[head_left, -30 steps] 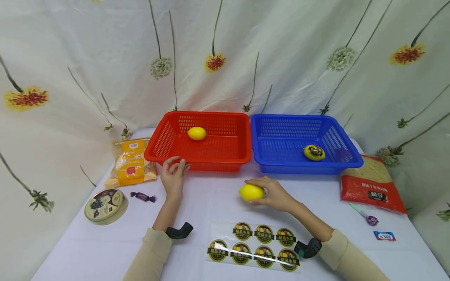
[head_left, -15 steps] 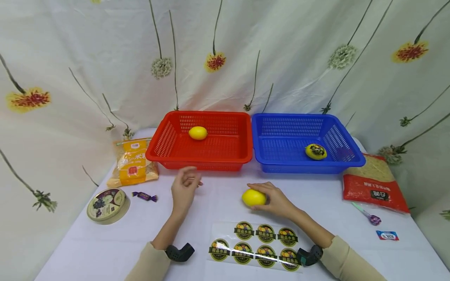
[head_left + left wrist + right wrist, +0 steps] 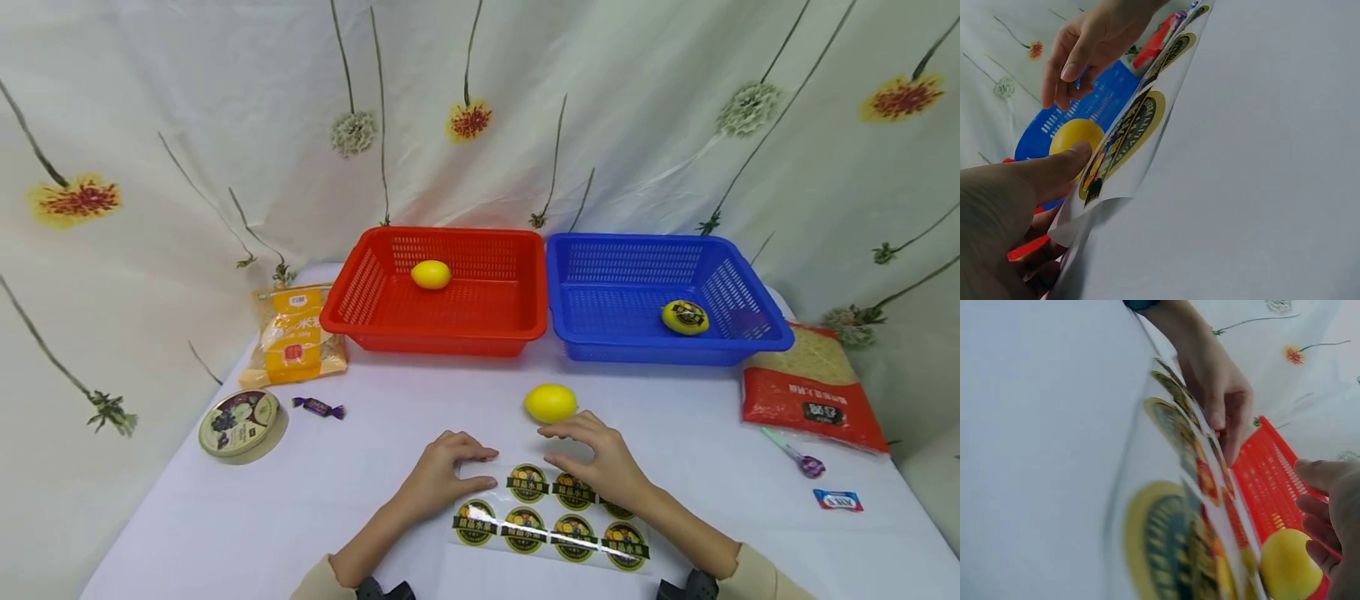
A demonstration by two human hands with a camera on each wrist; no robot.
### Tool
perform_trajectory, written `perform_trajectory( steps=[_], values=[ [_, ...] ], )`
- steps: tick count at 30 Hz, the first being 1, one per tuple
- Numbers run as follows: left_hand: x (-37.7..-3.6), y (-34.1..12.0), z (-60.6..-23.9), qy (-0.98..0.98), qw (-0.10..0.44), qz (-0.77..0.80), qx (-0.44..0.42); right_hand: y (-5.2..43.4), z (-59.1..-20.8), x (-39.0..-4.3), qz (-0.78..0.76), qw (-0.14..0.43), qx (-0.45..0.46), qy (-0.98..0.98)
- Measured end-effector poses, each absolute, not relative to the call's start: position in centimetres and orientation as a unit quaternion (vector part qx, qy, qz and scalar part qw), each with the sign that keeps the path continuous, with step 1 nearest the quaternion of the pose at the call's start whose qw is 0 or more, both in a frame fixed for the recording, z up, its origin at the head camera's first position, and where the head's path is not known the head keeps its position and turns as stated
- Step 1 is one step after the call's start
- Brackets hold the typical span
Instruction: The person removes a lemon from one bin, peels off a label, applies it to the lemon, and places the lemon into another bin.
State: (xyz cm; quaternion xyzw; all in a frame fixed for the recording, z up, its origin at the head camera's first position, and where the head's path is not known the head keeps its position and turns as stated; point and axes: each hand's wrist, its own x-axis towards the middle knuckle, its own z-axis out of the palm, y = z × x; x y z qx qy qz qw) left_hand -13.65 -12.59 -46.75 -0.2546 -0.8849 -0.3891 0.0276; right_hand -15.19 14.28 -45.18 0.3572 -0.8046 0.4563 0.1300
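Note:
A clear sheet of round black-and-gold fruit stickers [image 3: 523, 530] lies near the table's front. At its upper left corner is my left hand [image 3: 442, 479], thumb and fingers apart; in the left wrist view the thumb [image 3: 1063, 165] lies along the sheet's edge. My right hand [image 3: 607, 462] hovers over the upper right stickers, fingers spread and holding nothing. Just beyond its fingertips a plain yellow lemon [image 3: 551, 403] rests on the table. Another plain lemon [image 3: 431, 274] is in the red basket [image 3: 435, 343]. The blue basket [image 3: 675, 353] contains a lemon [image 3: 685, 317] bearing a sticker.
At left are an orange food bag [image 3: 296, 337], a round tin [image 3: 240, 423] and a purple-wrapped candy [image 3: 318, 407]. Along the right lie a red food bag [image 3: 813, 400], a lollipop [image 3: 806, 462] and a small blue-red packet [image 3: 837, 500]. A flowered curtain [image 3: 480, 183] hangs behind the baskets.
My left hand has come from the red basket's front rim down to the sticker sheet. My right hand has let go of the lemon on the table and moved nearer, over the sheet.

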Motion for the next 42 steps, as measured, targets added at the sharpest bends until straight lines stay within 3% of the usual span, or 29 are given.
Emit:
perform_trajectory(
  steps=[6,22,32,38,42],
  values=[
    [-13.9,-12.6,-47.1,-0.876,0.043,-0.405,-0.258,13.5,-46.3,-14.8,0.441,0.095,0.354,-0.819],
    [-13.5,-12.0,-46.7,-0.832,0.008,-0.508,-0.223,13.1,-46.9,-14.8,0.468,0.117,0.389,-0.785],
    [-13.7,-12.9,-46.8,-0.857,0.042,-0.467,-0.212,13.4,-42.2,-13.0,0.553,0.057,0.342,-0.757],
    [-16.1,-11.5,-45.3,-0.887,0.07,-0.414,-0.19,14.8,-41.0,-13.1,0.541,0.073,0.307,-0.779],
    [-19.0,-9.1,-44.4,-0.871,0.064,-0.427,-0.234,15.7,-40.9,-13.4,0.536,0.085,0.285,-0.79]
  ],
)
